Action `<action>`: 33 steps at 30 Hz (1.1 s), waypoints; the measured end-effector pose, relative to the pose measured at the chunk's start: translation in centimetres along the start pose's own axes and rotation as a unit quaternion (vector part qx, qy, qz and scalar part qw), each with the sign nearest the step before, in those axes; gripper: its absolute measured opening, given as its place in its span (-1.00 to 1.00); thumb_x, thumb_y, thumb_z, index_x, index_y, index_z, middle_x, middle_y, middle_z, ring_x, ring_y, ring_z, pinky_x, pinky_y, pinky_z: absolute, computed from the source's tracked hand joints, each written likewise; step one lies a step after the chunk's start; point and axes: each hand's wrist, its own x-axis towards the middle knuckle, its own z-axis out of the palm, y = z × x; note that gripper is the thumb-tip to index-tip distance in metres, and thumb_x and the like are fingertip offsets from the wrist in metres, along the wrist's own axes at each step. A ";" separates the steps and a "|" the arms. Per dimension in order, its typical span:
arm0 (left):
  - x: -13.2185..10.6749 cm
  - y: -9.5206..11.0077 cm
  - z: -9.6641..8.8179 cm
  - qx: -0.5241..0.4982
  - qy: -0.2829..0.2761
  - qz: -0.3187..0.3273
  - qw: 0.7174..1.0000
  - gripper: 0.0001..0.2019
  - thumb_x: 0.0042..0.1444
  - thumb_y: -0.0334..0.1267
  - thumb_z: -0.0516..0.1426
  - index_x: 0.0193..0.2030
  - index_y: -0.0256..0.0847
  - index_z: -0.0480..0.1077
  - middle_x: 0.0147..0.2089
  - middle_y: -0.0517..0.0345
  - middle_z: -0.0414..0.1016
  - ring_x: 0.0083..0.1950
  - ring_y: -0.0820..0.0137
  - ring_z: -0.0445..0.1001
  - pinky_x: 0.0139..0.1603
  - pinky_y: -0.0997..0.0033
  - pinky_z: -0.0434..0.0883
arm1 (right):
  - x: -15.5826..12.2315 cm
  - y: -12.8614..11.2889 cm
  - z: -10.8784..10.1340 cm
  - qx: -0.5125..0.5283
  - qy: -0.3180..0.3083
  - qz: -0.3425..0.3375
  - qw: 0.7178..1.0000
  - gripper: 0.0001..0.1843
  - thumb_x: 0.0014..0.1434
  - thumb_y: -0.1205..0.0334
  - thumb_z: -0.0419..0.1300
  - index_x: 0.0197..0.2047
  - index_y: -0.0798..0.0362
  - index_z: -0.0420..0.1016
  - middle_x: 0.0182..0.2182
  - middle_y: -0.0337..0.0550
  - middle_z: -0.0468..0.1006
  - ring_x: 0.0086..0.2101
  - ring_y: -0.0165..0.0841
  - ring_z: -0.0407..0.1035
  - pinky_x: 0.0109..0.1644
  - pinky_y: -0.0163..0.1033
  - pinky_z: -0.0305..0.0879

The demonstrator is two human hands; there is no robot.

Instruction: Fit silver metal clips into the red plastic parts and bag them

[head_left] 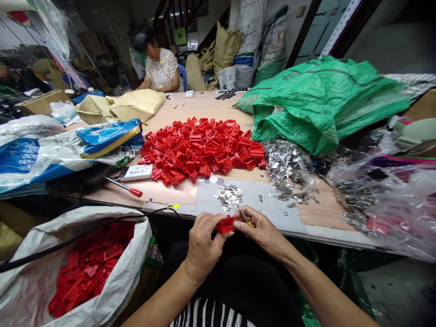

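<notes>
White sack (140,240), lower left: open, red parts (91,272) inside. Red pile (204,150): heaped on the bench (173,194). Left hand (205,240): fingers gripping one red housing (225,225), before the bench edge. Metal pieces (228,196): small bright heap on bench. Right hand (260,228): fingers closed on yellow-handled tool (250,224), beside housing.

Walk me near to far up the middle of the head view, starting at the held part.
Red part in the left hand → small heap of shiny metal pieces → big red pile → black strips → tan sack.
</notes>
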 end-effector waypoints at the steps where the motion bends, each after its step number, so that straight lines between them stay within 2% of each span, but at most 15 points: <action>1: 0.1 0.0 0.0 0.000 -0.001 0.000 1.000 -0.76 0.09 -0.30 0.25 -0.08 -0.17 0.40 -0.22 0.12 0.56 -0.19 0.32 0.48 -0.09 0.27 0.40 | 0.0 -0.1 0.0 0.002 0.001 -0.003 1.000 -0.68 0.10 -0.02 0.28 -0.30 0.04 0.33 -0.42 -0.31 0.33 -0.40 -0.44 0.19 -0.32 -0.32 0.12; 4: 0.2 0.1 0.0 0.001 -0.002 -0.001 1.000 -0.76 0.09 -0.29 0.25 -0.08 -0.16 0.40 -0.22 0.12 0.57 -0.17 0.30 0.49 -0.07 0.25 0.41 | -0.1 -0.1 -0.1 0.004 -0.005 -0.007 1.000 -0.69 0.09 0.01 0.30 -0.30 0.04 0.34 -0.41 -0.31 0.33 -0.37 -0.43 0.21 -0.28 -0.31 0.14; 11: 0.0 0.4 0.1 0.002 -0.021 0.004 1.000 -0.73 0.07 -0.43 0.23 -0.08 -0.15 0.38 -0.19 0.17 0.59 -0.18 0.36 0.55 0.20 0.12 0.33 | -0.4 -0.1 0.0 -0.014 -0.017 -0.005 1.000 -0.74 0.14 0.06 0.25 -0.28 0.03 0.31 -0.36 -0.28 0.32 -0.32 -0.39 0.21 -0.21 -0.28 0.16; 16: -0.3 0.5 0.5 0.008 -0.024 0.025 0.999 -0.69 0.06 -0.49 0.21 -0.05 -0.18 0.38 -0.22 0.16 0.60 -0.18 0.38 0.56 0.27 0.08 0.29 | -0.3 0.2 0.2 0.000 -0.040 -0.015 0.999 -0.72 0.16 0.06 0.23 -0.32 0.01 0.22 -0.40 -0.33 0.23 -0.37 -0.43 0.13 -0.28 -0.31 0.11; 21: -0.8 0.4 0.9 0.009 -0.039 0.025 0.999 -0.66 0.07 -0.52 0.18 -0.02 -0.17 0.36 -0.18 0.17 0.60 -0.18 0.40 0.57 0.31 0.05 0.25 | -0.4 0.9 0.3 0.043 -0.052 0.014 0.998 -0.65 0.12 -0.01 0.26 -0.31 0.01 0.20 -0.43 -0.35 0.20 -0.42 -0.45 0.09 -0.36 -0.34 0.07; 25: -1.1 0.3 0.9 -0.007 -0.052 0.014 0.999 -0.69 0.10 -0.50 0.15 -0.03 -0.14 0.36 -0.17 0.18 0.60 -0.16 0.39 0.57 0.32 -0.01 0.24 | -0.7 1.5 0.1 0.097 -0.093 0.065 0.989 -0.57 0.08 -0.09 0.27 -0.17 -0.01 0.21 -0.43 -0.37 0.21 -0.51 -0.51 0.01 -0.48 -0.37 -0.07; 29: -1.7 0.1 1.0 -0.035 -0.057 -0.004 0.998 -0.69 0.07 -0.45 0.20 -0.04 -0.13 0.36 -0.18 0.19 0.60 -0.18 0.38 0.57 0.32 -0.04 0.23 | -1.1 1.2 0.0 0.118 -0.130 0.088 0.981 -0.53 0.05 -0.11 0.29 -0.15 -0.02 0.22 -0.44 -0.37 0.21 -0.51 -0.50 0.01 -0.48 -0.36 -0.09; 33: -2.1 0.0 1.1 -0.054 -0.050 -0.003 0.997 -0.68 0.08 -0.42 0.22 -0.02 -0.11 0.37 -0.15 0.17 0.61 -0.16 0.37 0.58 0.34 -0.07 0.20 | -1.4 0.8 -0.1 0.124 -0.128 0.105 0.978 -0.50 0.01 -0.13 0.31 -0.15 -0.03 0.23 -0.44 -0.36 0.22 -0.51 -0.49 0.02 -0.48 -0.36 -0.09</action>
